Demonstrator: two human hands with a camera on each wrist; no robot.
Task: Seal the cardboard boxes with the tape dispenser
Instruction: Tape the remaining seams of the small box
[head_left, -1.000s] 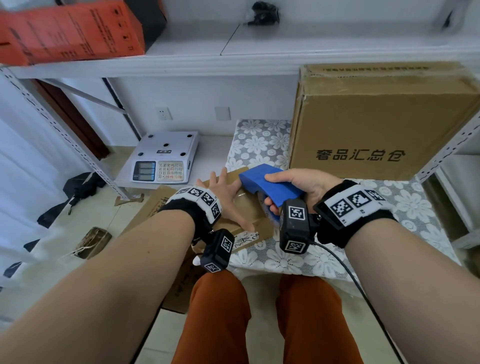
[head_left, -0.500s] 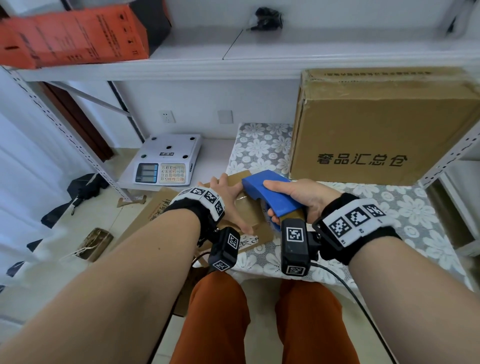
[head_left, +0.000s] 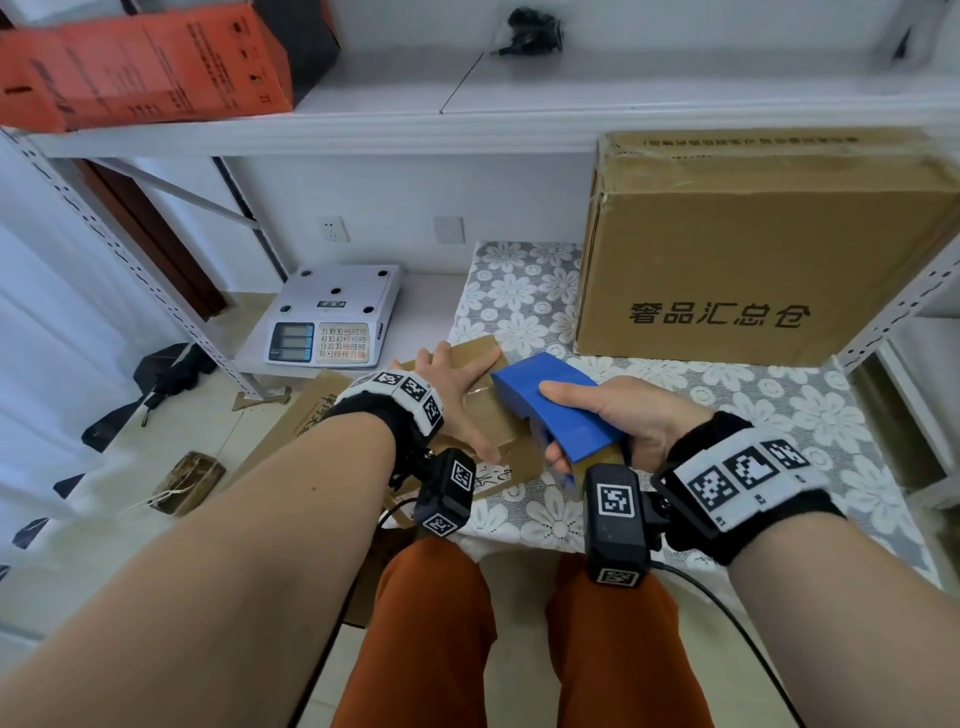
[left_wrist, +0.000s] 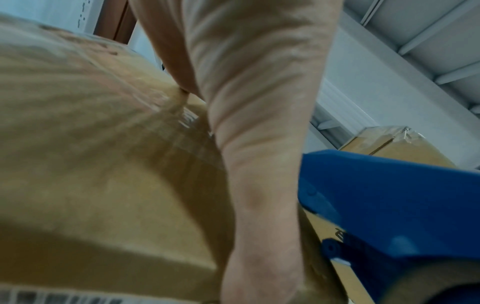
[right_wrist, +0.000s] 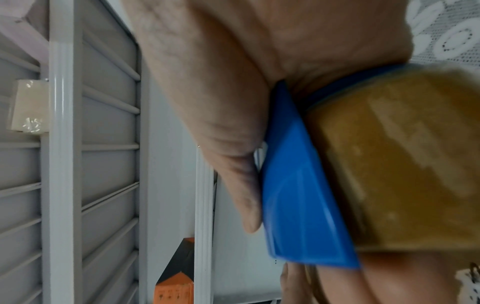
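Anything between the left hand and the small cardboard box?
Nothing: the left hand presses flat on the small brown cardboard box directly, shown in the head view.

Five large black Chinese characters, 睿品汇总仓, are printed on the front face of the large cardboard box (head_left: 769, 260) standing on the lace-covered desk (head_left: 810, 410). A line of small print runs along its top edge, too small to be read. Number keys are seen on the keypad of the weighing scale (head_left: 332, 317); its displays are blank. Black print covers the orange carton (head_left: 140, 67) on the upper shelf, but it is blurred and illegible. Handwriting-like marks on the small cardboard box (head_left: 493, 415) cannot be made out.
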